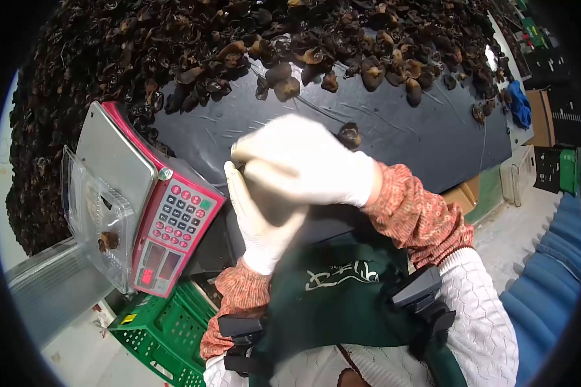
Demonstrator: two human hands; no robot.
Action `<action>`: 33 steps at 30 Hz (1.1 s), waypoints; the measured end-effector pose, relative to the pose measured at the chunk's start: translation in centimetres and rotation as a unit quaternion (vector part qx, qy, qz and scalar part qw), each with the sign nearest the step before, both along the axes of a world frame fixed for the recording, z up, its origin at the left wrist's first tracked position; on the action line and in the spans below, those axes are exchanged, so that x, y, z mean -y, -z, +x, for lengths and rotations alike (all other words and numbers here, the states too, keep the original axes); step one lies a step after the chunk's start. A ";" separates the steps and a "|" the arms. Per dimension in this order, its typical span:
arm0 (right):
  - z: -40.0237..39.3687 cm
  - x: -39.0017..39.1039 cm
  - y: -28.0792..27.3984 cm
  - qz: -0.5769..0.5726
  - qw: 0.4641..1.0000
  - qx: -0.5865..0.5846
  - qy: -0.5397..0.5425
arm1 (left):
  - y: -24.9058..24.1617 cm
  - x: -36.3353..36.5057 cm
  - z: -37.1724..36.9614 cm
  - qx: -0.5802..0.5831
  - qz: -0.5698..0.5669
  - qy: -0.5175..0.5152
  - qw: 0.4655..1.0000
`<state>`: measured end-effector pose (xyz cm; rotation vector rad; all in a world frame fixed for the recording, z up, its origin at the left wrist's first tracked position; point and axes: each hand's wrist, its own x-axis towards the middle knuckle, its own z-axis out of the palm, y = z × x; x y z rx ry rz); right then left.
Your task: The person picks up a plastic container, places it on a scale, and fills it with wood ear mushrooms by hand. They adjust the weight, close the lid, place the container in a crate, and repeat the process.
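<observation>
Nearest, both gloved hands meet: the right hand (306, 169) covers the left hand (261, 213), hiding whatever they pinch, so neither grip can be read. Beside them a scale (150, 200) carries a clear tray (97, 213). Beyond, bare dark worktop (407, 135) runs to heaped mushrooms (174, 51).

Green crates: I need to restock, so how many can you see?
1: a green crate sits on the floor below the red scale, left of the gloved left hand. Others may be hidden under the table.
</observation>
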<state>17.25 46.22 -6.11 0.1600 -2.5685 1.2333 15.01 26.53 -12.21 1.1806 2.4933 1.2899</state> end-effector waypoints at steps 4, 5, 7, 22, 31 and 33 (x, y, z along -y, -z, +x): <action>-1.8 -4.5 3.7 0.302 0.923 -0.101 0.214 | -0.6 0.0 0.0 0.015 -0.014 0.017 1.000; -1.0 -4.6 4.2 0.303 0.937 -0.044 0.170 | -0.7 0.0 0.1 0.011 -0.019 0.018 1.000; 0.8 -3.4 3.5 0.275 0.957 -0.005 0.093 | -0.4 -0.1 0.0 -0.001 -0.015 0.016 1.000; 1.8 -7.9 3.9 0.296 0.938 0.006 0.181 | -0.7 -0.1 0.1 0.022 -0.024 0.005 0.999; 5.8 -8.2 3.4 0.223 0.934 -0.028 0.278 | -0.6 -0.1 0.0 0.011 -0.023 0.017 1.000; 3.6 -8.1 3.3 0.254 0.930 -0.066 0.259 | -0.6 -0.1 -0.1 0.002 -0.026 0.020 0.999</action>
